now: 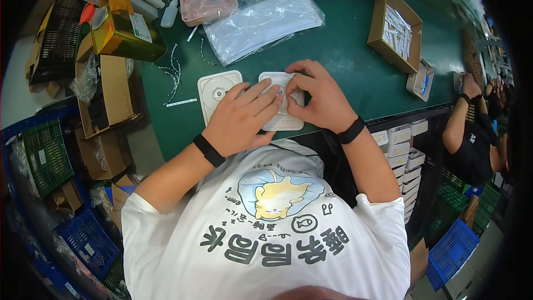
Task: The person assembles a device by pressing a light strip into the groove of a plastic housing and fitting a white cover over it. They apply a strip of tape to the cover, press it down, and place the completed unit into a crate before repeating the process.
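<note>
Two white plastic casings with rounded corners lie side by side near the table's front edge. The left casing [213, 84] has a round part at its centre and is partly covered by my left hand [240, 115]. That hand reaches across to the right casing [287, 121]: its fingers lie stretched over the top, and its thumb rests at the near edge, gripping it. Above the right casing, my right hand [317, 95] has thumb and index finger pinched together near the small round centre. Whatever lies between those fingertips is too small or hidden to make out.
Beyond the casings lie a clear plastic bag [261, 30] and a pink tray [208, 3]. Thin wires [175, 72] lie to the left, near a large metal can [126, 36]. At right are a cardboard box of white strips [379, 33] and a small tray [415, 86].
</note>
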`<state>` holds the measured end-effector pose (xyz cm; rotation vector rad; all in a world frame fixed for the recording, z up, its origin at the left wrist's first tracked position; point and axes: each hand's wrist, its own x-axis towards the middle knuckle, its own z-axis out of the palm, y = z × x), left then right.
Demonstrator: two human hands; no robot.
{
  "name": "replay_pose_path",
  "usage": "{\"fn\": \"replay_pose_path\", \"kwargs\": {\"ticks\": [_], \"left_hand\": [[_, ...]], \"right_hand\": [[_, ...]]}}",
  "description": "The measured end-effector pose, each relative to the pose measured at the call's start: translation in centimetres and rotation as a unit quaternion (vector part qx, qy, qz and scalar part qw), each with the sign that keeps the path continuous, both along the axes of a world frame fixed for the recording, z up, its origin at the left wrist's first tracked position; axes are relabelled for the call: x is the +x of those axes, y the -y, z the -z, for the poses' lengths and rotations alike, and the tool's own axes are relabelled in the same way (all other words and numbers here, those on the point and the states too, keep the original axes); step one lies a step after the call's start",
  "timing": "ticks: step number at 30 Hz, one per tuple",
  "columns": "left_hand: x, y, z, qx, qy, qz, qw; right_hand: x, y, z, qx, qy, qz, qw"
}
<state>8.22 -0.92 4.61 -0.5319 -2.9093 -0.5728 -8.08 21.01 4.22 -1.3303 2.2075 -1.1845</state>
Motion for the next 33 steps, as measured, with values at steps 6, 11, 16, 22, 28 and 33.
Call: {"fn": "replay_pose_path", "kwargs": {"ticks": [6,11,16,22,28,33], "left_hand": [[-0.3,0.0,-0.2,0.043,0.024,-0.005,0.999],[-1.1,0.5,-1.9,-0.018,0.025,0.012,0.999],[-2.1,1.9,-3.1,0.093,0.093,-0.021,0.991],[-2.6,-2.2,0.6,0.1,0.005,-0.123,0.987],[-2.6,-3.5,1.0,0.13,-0.049,-0.167,0.976],[-2.7,-4.5,1.5,0.105,-0.093,-0.185,0.973]], "right_hand": [[-1.5,-0.3,0.1,-0.002,0.062,-0.016,0.998],[-1.4,-0.3,0.2,-0.001,0.079,0.006,0.997],[-0.9,-0.7,-1.4,0.145,0.095,0.054,0.983],[-1.2,-1.7,-0.6,0.089,0.14,0.005,0.986],[-1.8,-1.9,-0.8,0.085,0.193,-0.006,0.978],[-1.6,-2.1,-0.7,0.09,0.201,-0.01,0.975]]}}
